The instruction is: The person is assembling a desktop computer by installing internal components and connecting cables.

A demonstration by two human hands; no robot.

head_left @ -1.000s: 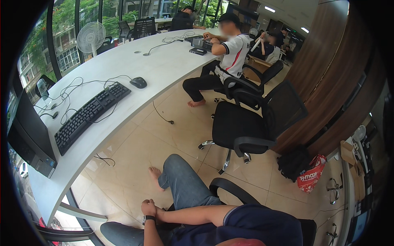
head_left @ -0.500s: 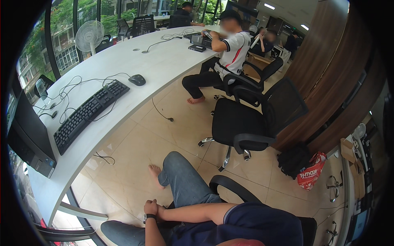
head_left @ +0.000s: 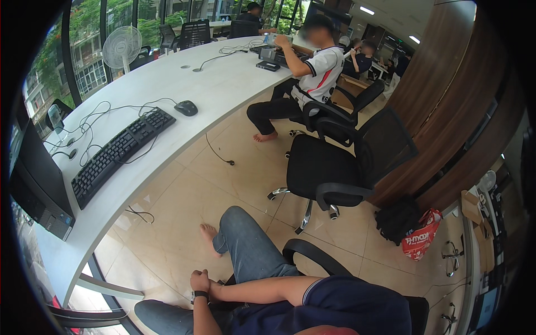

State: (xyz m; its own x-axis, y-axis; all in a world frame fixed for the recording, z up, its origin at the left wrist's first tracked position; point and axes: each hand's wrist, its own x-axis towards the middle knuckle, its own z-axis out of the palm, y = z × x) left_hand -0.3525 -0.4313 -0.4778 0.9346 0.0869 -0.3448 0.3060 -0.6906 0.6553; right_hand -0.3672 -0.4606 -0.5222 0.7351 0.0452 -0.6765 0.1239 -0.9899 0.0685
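Observation:
My two hands are clasped together over my lap, between my jeans-clad legs. My left hand [head_left: 199, 280], with a dark-banded watch [head_left: 199, 295] on its wrist, is closed against my right hand [head_left: 215, 290]. The fingers of my right hand are partly hidden behind the left. No tool or other object shows in either hand. Nearest on the white curved desk [head_left: 145, 181] lie a black keyboard [head_left: 123, 153] and a black mouse [head_left: 186, 108], both apart from my hands.
A black computer tower [head_left: 42, 195] stands at the desk's left end. Cables [head_left: 92, 125] trail across the desk. An office chair [head_left: 324, 164] stands right of me. Beyond it, a seated person [head_left: 318, 70] has raised hands near a black device. A backpack [head_left: 397, 219] and red bag [head_left: 421, 234] rest by the wall.
My clasped hands stay together, shifted only slightly in view. The seated person's hands have risen, and the small object they held is no longer plain to see.

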